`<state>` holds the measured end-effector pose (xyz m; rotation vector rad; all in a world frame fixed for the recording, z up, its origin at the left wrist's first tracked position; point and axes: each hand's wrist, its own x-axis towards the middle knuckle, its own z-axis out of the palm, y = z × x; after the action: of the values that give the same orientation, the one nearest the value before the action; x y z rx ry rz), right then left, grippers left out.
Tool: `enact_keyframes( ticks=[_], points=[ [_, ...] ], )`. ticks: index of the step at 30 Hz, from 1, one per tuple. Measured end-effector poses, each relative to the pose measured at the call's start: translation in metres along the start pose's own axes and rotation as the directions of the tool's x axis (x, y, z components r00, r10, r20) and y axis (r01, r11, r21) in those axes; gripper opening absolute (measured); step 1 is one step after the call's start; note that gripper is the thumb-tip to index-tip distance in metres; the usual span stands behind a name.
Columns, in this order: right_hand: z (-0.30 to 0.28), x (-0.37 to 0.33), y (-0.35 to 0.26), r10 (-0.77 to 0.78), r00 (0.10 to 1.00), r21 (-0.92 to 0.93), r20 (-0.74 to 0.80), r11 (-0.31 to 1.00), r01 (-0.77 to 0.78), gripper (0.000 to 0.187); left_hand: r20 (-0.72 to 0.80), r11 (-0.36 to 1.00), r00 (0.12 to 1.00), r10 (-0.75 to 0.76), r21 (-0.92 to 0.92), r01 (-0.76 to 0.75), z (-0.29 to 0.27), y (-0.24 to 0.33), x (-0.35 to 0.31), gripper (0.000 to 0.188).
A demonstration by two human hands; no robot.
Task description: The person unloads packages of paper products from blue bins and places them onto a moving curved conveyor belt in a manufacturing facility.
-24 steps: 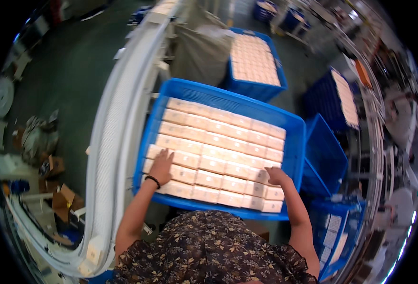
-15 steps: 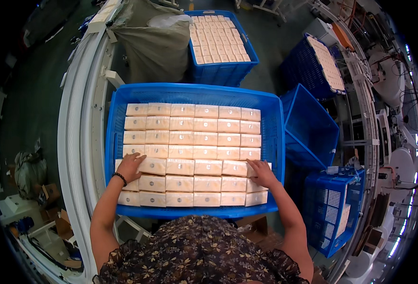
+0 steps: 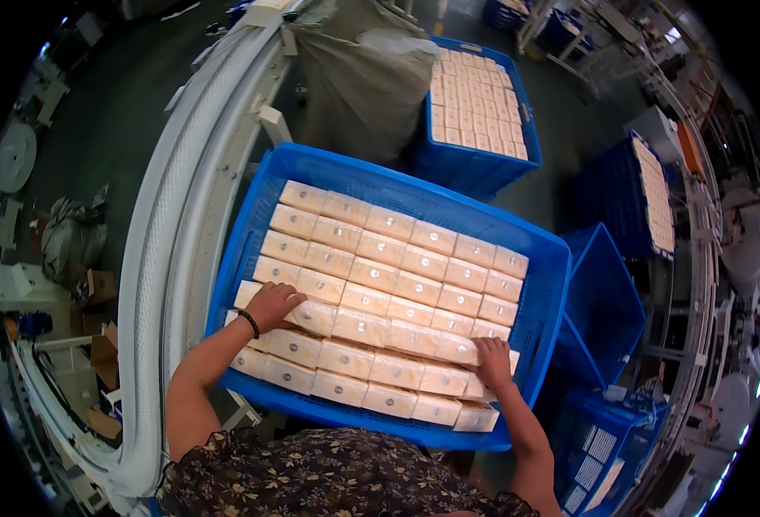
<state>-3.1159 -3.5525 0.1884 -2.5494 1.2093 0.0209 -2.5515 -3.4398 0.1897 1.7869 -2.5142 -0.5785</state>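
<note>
A large blue plastic crate (image 3: 244, 185) stands in front of me, turned at an angle. Inside lie rows of cream-coloured, film-wrapped packs that look like tissue packs (image 3: 381, 248), each with a small round mark on top. Across the nearer part of the crate, one row of packs (image 3: 361, 327) sits raised and slightly bowed, partly covering the row behind it. My left hand (image 3: 274, 308), with a dark beaded bracelet at the wrist, grips that row near its left end, fingers curled over the packs. My right hand (image 3: 493, 360) presses on the same row near its right end.
A white curved conveyor rail (image 3: 169, 198) runs along my left. Beyond the crate are a grey-green cloth sack (image 3: 354, 90) and another filled blue crate (image 3: 474, 155). More blue crates (image 3: 608, 297) stand to the right, with a filled dark-blue one (image 3: 612, 202) behind.
The view has turned, so the crate now appears slanted and further right. The raised row under my hands has shifted away from me, over the edge of the row behind.
</note>
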Motion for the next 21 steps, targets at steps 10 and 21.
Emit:
enact_keyframes(
  ticks=[10, 21],
  points=[
    [-0.242, 0.009, -0.023, -0.336, 0.872, -0.378, -0.356, 0.905, 0.195, 0.073, -0.659, 0.966, 0.745, 0.103, 0.245, 0.084, -0.199, 0.084, -0.096, 0.046],
    [-0.348, 0.246, -0.402, -0.929, 0.358, -0.437, -0.099, 0.363, 0.823, 0.070, -0.824, 0.617, 0.247, -0.510, -0.150, 0.772, -0.159, 0.156, -0.409, 0.065]
  ],
)
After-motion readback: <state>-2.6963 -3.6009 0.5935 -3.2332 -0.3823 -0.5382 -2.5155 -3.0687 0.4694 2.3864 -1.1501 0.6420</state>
